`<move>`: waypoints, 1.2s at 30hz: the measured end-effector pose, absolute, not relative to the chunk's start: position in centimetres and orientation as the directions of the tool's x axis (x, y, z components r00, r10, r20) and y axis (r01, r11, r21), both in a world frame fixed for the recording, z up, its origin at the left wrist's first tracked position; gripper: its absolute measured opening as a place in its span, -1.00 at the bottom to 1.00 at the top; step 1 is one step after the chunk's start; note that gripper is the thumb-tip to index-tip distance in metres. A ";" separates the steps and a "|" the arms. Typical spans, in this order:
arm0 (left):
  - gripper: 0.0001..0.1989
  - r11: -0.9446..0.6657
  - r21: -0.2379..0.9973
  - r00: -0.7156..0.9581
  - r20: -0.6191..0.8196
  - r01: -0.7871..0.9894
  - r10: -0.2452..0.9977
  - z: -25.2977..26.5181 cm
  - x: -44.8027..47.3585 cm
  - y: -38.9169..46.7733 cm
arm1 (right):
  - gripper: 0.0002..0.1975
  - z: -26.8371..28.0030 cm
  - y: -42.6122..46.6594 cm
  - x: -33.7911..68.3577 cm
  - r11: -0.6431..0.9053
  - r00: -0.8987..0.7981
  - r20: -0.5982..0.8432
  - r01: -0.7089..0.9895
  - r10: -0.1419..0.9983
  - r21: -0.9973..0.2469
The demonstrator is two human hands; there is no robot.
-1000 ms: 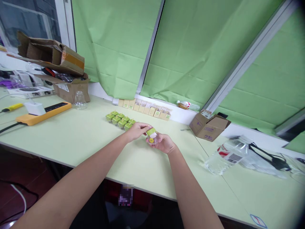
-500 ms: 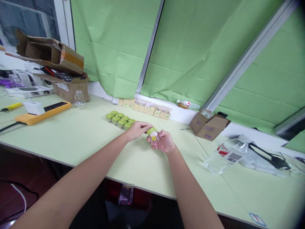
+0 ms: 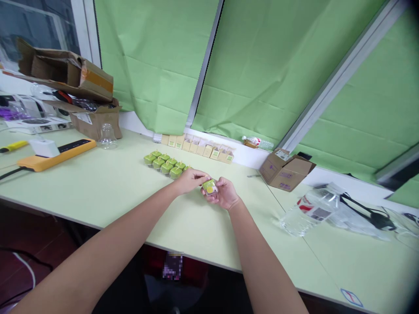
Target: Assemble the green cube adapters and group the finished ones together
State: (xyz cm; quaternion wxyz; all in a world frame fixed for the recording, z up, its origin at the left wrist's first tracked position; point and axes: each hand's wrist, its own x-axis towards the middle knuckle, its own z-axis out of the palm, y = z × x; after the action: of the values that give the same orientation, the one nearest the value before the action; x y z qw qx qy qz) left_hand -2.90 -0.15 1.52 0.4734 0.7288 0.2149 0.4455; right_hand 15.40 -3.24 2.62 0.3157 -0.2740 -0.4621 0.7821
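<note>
Both my hands meet over the pale green table (image 3: 108, 183) and hold one small clear box with a green lid (image 3: 209, 187) and a yellow sticker. My left hand (image 3: 189, 179) pinches its green top from the left. My right hand (image 3: 223, 194) cups it from the right and below. Just behind my left hand, several green-topped boxes (image 3: 164, 164) like it stand in two rows on the table. Farther back, a row of small beige cartons (image 3: 199, 148) lines the window sill.
An open brown cardboard box (image 3: 286, 169) sits at the right. Crumpled clear plastic packaging (image 3: 314, 209) and a black cable (image 3: 369, 216) lie farther right. At the left are an orange power strip (image 3: 55, 155), a glass dome (image 3: 106, 136) and stacked cardboard boxes (image 3: 70, 83).
The small box has been turned in my hands and lowered slightly toward the table; its yellow sticker now faces more upward. Both hands stay together in the same spot.
</note>
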 end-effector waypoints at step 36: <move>-0.65 -0.670 0.654 0.457 0.504 0.352 0.733 5.0 -2.2 -0.9 | -0.75 3.5 -2.8 13.1 -0.059 -0.083 -0.039 -0.254 0.996 -0.965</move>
State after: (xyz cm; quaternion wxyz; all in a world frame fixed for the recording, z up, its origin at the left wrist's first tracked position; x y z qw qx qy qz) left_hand -2.19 -0.93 4.99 0.2365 0.8202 0.3304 0.4028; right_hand 13.10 -2.76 3.46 0.5281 -0.4237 -0.4378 0.5915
